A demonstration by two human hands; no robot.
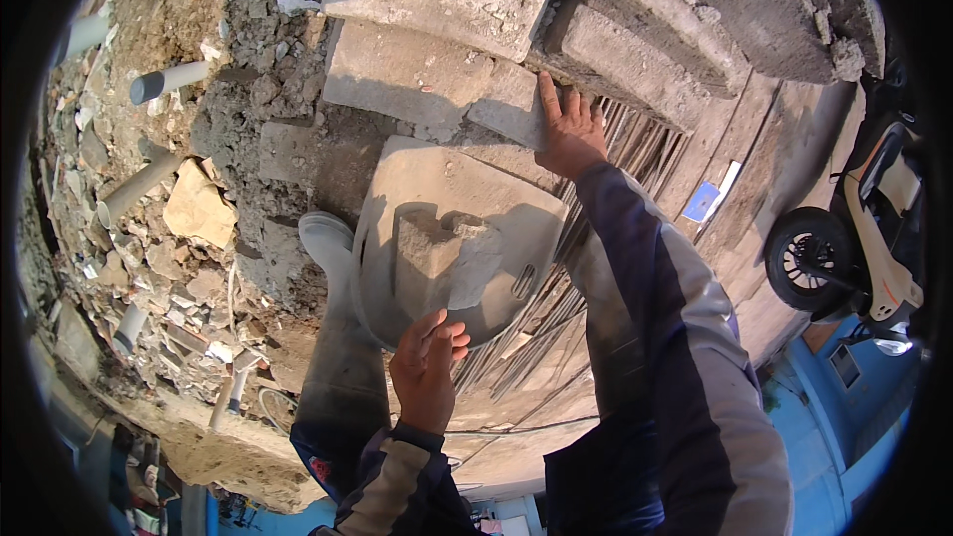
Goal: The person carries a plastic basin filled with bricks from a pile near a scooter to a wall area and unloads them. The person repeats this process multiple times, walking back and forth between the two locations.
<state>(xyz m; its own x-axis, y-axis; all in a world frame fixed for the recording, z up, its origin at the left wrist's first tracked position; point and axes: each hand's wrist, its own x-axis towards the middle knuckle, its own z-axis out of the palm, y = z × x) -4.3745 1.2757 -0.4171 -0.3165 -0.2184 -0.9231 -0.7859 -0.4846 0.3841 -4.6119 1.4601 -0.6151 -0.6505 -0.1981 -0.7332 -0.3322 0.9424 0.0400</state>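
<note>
Under the right hand [574, 147], fingers spread, sits the end of a rough block [508, 107] — a hard push could rock or chip it. Well apart, the left hand [425, 375] curls loosely by the near rim of a smooth, dusty pan [467, 171]; whether it touches the jagged lump [469, 263] inside, I cannot tell. Thin rods [640, 139] beside the right hand could roll if stepped on.

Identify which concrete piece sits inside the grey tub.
The broken, notched chunk just beyond the left hand; the stacked blocks lie outside the tub, past its far rim.
</note>
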